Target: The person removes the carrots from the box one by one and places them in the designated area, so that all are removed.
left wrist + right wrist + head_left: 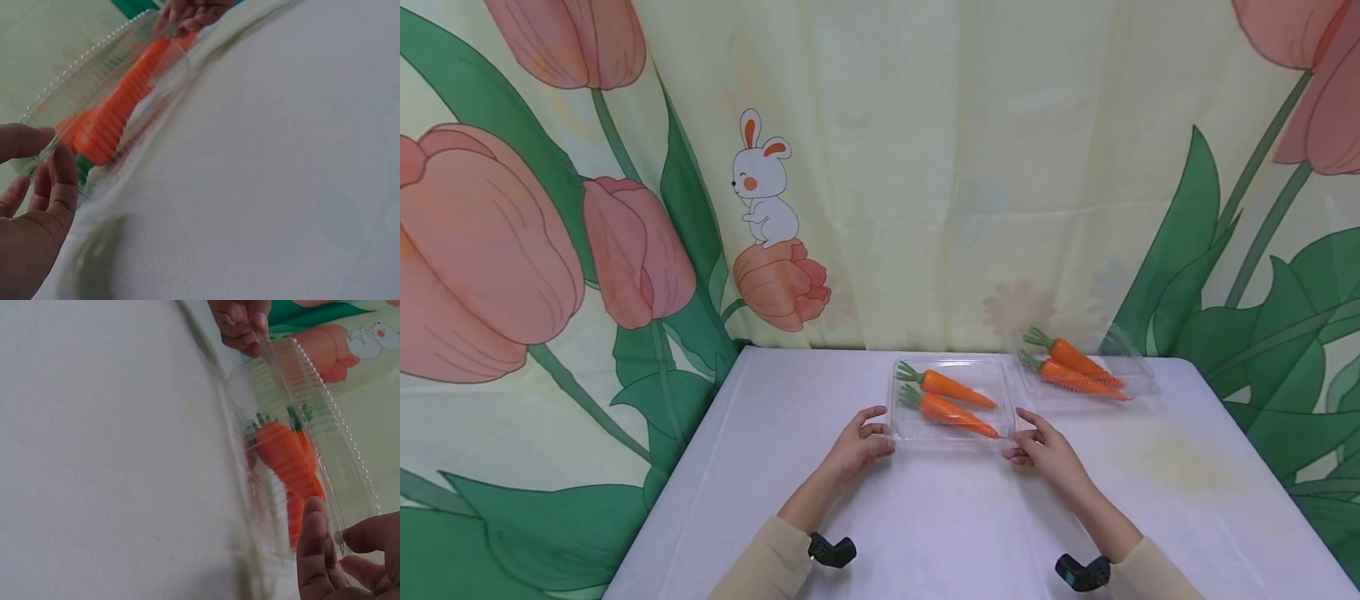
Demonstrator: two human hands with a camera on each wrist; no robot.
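Observation:
A clear plastic clamshell box [951, 442] with two orange carrots [957, 388] inside is between my two hands. Its lid looks closed in the wrist views, where the ribbed wall [269, 381] and beaded edge show. At the box's left end, my left hand [863, 440] pinches the rim between thumb and fingers. The right hand [1043, 450] does the same at the other end, with its fingertips [312, 512] against the wall. Green tops of the carrots point left. Whether the box touches the table or is slightly raised, I cannot tell.
Behind and to the right, a second clear box [1138, 379] holds two more carrots [1071, 367]. Both boxes are over a white-covered table [925, 517]. A curtain [910, 167] printed with tulips and a rabbit hangs along the table's back edge.

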